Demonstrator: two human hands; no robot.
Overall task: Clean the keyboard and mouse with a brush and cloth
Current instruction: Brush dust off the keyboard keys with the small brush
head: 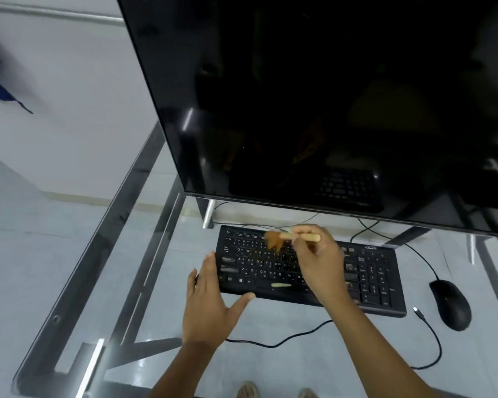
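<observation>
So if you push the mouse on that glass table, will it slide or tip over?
Probably slide. The black mouse looks low and rounded, so tipping seems unlikely, and the glass table looks smooth. It looks small, so it is probably light. No cord can be traced to it, so I cannot tell whether one would tug it.

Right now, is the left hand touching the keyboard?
Touching. In the head view the left hand lies open against the keyboard's left end, thumb resting on its front edge, while the right hand holds the brush over the keys.
</observation>
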